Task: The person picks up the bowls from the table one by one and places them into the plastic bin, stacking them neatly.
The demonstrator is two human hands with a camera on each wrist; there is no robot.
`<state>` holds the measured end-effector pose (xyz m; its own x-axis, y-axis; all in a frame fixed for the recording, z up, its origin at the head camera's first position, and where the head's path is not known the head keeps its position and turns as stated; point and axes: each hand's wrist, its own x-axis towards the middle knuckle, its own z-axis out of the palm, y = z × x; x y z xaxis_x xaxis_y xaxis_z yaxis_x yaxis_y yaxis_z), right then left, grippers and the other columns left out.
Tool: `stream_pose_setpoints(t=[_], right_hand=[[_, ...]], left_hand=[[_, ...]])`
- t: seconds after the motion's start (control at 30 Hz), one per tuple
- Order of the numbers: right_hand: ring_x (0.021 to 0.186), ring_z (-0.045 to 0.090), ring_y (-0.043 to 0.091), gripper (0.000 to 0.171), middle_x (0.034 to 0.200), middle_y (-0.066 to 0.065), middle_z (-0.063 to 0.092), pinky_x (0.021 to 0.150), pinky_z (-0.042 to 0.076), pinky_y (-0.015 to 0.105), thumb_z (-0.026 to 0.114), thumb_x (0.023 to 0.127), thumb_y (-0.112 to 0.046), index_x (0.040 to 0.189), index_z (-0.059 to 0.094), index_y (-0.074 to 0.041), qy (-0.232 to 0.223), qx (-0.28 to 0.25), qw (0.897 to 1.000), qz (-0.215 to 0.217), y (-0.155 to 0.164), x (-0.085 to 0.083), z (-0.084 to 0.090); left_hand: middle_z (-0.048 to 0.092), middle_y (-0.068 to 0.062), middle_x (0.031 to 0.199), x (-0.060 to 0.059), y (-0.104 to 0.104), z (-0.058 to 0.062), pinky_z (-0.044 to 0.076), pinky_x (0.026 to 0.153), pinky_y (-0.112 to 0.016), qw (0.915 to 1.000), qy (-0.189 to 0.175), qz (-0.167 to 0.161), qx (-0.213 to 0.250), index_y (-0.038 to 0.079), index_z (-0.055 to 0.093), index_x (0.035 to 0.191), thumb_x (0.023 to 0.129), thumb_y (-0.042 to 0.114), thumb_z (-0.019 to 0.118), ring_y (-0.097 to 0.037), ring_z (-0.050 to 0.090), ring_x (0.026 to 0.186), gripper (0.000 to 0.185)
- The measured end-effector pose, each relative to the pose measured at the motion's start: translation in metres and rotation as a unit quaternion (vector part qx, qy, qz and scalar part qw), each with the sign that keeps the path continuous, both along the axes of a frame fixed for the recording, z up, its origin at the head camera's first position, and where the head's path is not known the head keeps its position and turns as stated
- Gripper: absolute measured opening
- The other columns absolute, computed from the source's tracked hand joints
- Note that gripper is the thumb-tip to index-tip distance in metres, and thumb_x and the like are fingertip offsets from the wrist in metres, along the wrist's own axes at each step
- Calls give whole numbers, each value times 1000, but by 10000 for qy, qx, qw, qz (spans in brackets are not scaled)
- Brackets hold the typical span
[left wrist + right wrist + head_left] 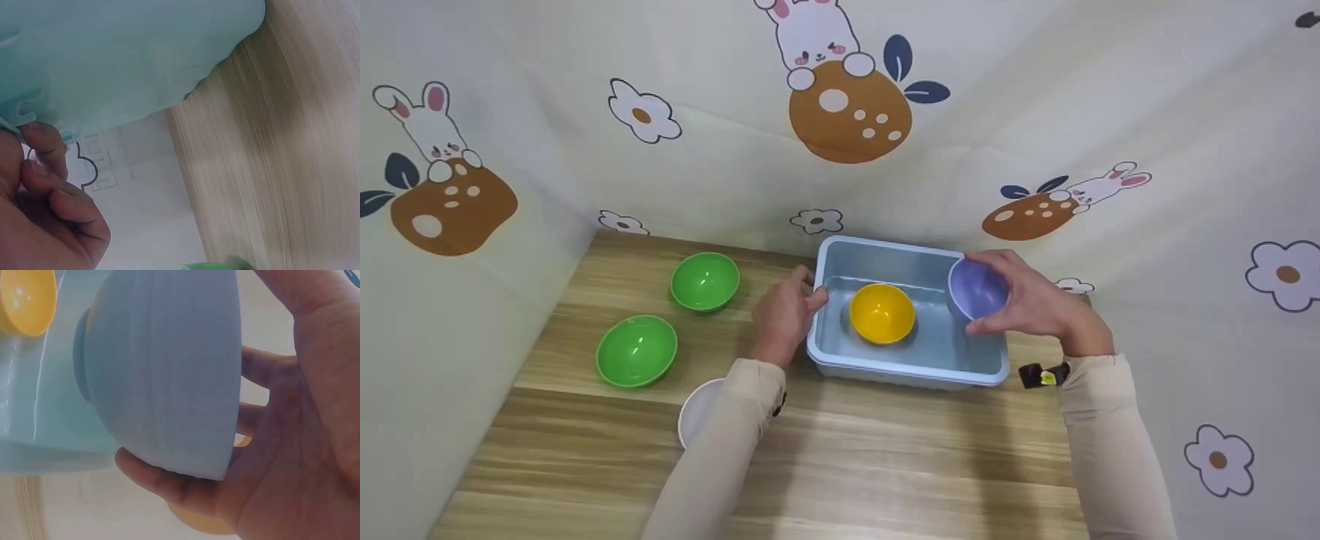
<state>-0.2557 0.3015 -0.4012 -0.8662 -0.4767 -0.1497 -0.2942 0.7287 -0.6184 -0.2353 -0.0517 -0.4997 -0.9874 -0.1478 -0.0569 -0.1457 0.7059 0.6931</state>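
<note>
- The wood-grain surface (877,465) meets pale cloth (720,172) printed with rabbits and flowers at the back and along both sides.
- A light-blue basin (900,367) stands near the back edge, with bare wood grain spreading in front of it toward the person.
- The left hand (780,319) grips the basin's left rim, its fingers curled.
- The right hand (1039,300) holds a purple bowl (979,289) tilted at the basin's right end; whether the bowl touches the basin is hard to tell.
- A yellow bowl (882,313) sits upright inside, apart from the walls.
- Left of the basin, two green bowls (637,351) stand near the surface's left edge.
- A white bowl (697,412) lies partly hidden behind the left sleeve (712,465).
</note>
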Motion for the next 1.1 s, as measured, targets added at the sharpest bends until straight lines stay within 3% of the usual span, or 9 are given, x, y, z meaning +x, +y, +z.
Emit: stream_pose_setpoints(t=[0.2,0.53,0.8,1.1], right_hand=[[136,42,37,107,158,12,35,106,49,60,94,67,-37,156,38,-19,-233,-90,9997,72,-13,-7,-6],[137,40,39,109,153,11,28,105,51,57,94,64,-46,156,36,-34,-404,137,9991,-86,-38,-13,-15],[137,40,39,119,155,12,25,106,50,58,94,64,-45,160,27,-25,-283,245,9993,70,-53,-17,-18],[137,38,32,116,153,8,32,104,51,56,94,63,-47,158,32,-22,101,459,9976,510,-64,-24,-23]], left_hand=[[72,-2,90,0,-1,1,47,71,-35,9999,-111,20,37,20,64,112,96,36,64,-23,63,79,22],[67,-2,84,0,0,1,44,68,-34,9998,-163,62,-44,21,63,114,97,39,64,-24,60,76,25],[66,-3,80,0,0,0,42,66,-34,9998,-116,79,-122,21,63,113,97,40,65,-24,59,74,25],[69,-2,84,1,2,2,42,65,-32,9996,-92,81,-270,21,63,115,97,40,64,-22,60,74,26]])
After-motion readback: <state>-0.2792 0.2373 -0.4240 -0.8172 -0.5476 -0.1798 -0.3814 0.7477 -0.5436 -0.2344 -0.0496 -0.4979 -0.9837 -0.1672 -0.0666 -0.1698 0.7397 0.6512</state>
